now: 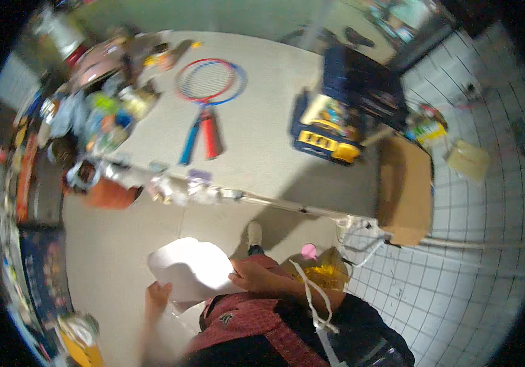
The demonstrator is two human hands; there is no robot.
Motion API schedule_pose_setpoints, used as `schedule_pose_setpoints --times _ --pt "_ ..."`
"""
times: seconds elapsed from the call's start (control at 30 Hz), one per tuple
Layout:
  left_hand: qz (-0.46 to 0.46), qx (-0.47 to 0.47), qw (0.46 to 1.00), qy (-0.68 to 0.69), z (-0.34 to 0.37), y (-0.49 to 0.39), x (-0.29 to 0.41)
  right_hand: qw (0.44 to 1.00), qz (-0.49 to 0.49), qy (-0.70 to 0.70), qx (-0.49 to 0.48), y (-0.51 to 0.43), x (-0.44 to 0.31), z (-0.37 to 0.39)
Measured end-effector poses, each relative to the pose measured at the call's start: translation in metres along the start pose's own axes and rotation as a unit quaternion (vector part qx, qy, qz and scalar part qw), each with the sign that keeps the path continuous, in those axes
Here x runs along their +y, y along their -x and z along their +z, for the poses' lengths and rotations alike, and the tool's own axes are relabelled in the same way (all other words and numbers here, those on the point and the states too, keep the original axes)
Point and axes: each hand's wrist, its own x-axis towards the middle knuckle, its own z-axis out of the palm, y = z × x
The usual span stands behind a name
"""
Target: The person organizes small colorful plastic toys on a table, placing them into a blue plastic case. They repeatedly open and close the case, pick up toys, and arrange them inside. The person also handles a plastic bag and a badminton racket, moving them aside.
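A white sheet, probably paper (184, 275), is held low in front of my body, its upper part glaring bright. My left hand (158, 293) grips its left edge between thumb and fingers. At the right edge, my right hand (248, 275) pinches it the same way. Beyond the sheet, on a pale table, two badminton rackets lie partly overlapping, one with a red handle (209, 135) and one with a blue handle (190, 141). The lower edge of the sheet is partly hidden by my clothing.
An open dark toolbox with yellow latches (322, 142) stands on the table's right side, near a cardboard box (404, 188). Bags and mixed items crowd the left end. Small items line the table's near edge (280, 202). White cords (368, 229) hang by the tiled wall (409, 284).
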Motion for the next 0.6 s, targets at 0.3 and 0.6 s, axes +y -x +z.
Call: schedule_pose_setpoints --times 0.3,0.6 --pt "-0.079 0.144 0.943 0.291 -0.062 0.121 -0.112 0.879 -0.271 0.346 -0.183 -0.101 -0.141 0.209" --pt "-0.027 0.232 0.74 0.631 -0.119 0.205 -0.246 0.783 -0.387 0.392 -0.288 -0.136 -0.23 0.408"
